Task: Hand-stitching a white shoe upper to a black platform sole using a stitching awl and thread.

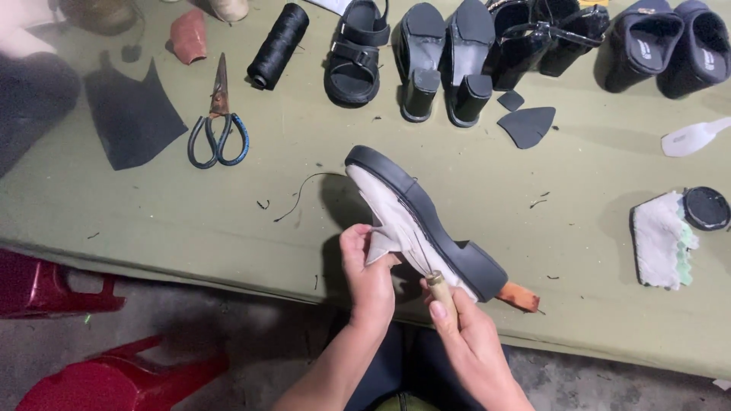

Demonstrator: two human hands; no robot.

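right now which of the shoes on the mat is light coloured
The pale shoe with the black sole, held in both hands; the sandal, heels and slippers are black.

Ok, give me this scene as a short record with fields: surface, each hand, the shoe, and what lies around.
surface: green mat
left hand: grips the pale upper of the shoe
right hand: holds a wooden-handled tool against the shoe
shoe: pale upper, thick black sole, tilted on its side
nearby: scissors, black thread spool, row of black shoes, cloth, round tin
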